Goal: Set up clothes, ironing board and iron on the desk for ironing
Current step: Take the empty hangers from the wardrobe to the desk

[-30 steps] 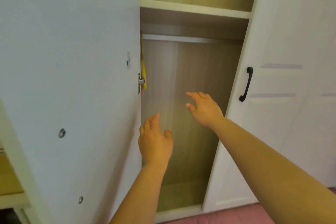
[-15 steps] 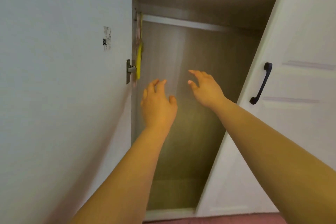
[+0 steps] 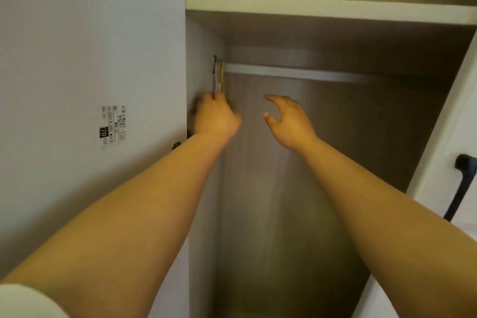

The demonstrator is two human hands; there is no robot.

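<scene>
Both hands: left hand at hangers, right hand spread.

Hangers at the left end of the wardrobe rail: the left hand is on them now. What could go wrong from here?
1. The hangers sit bunched against the wardrobe's side wall, and the left hand hides its own grip, so it may pull several at once or snag a hook on the rail.
2. The right hand is open and touches nothing; a slipping hanger would fall unsupported.
3. No clothes show on the rail here, so this reach may yield only bare hangers.
</scene>
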